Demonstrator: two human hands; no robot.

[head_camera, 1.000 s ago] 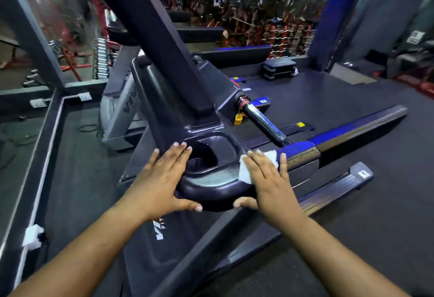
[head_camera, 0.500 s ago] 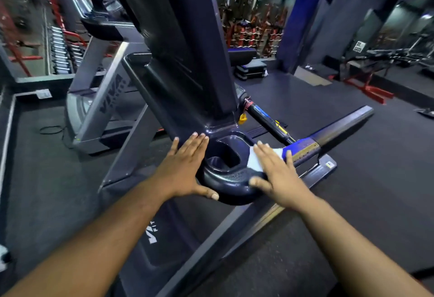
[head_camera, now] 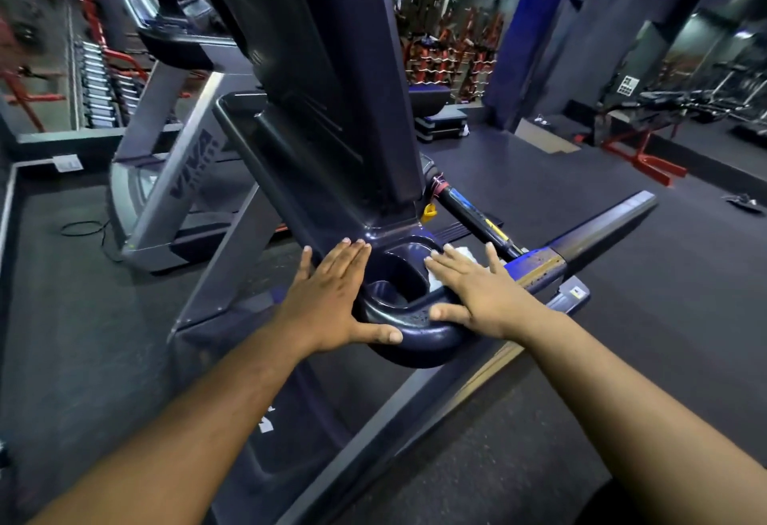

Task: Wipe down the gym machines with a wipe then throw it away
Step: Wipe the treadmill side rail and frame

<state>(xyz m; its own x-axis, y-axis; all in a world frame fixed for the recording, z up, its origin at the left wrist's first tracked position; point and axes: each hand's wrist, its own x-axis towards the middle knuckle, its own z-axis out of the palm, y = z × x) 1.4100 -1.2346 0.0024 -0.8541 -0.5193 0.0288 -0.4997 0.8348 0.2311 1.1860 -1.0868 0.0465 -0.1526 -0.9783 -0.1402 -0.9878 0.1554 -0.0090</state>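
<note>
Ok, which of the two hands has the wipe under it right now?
The right hand: the white wipe shows under its straight fingers on the treadmill console. The left hand lies flat on the console's other side, bare.

left hand (head_camera: 328,296): bare, no rings | right hand (head_camera: 477,296): bare | forearms: sleeveless

The right hand (head_camera: 481,292) has slid the wipe (head_camera: 436,281) slightly forward.

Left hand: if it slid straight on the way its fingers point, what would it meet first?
The left hand lies flat beside the cup holder, fingers pointing up and away. Straight on, they would likely meet the base of the treadmill's console column, just beyond the fingertips; the exact gap is unclear.
</note>
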